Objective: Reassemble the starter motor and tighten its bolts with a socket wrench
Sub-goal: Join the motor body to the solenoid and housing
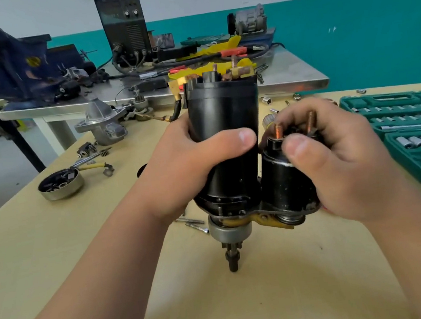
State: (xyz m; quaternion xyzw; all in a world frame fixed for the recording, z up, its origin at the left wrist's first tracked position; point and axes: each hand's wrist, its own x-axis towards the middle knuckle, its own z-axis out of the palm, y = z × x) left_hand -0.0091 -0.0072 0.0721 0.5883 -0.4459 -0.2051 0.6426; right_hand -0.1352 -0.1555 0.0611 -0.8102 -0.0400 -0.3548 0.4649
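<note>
Left hand (199, 166) curled round starter motor (225, 120) body; right hand (343, 167) clasping solenoid (283, 179). Held upright over mid-tabletop (248, 300), pinion (232, 257) down, possibly just touching. Risk: sections sliding apart under slack grip, loose bolts (196, 224) lying unfitted beneath.

The left hand (194, 166) gripped the black starter motor (228, 141) upright above the wooden table (222, 303), while the right hand (336, 159) held the solenoid (284, 184) beside it. A green socket set (411, 121) lay at right.
</note>
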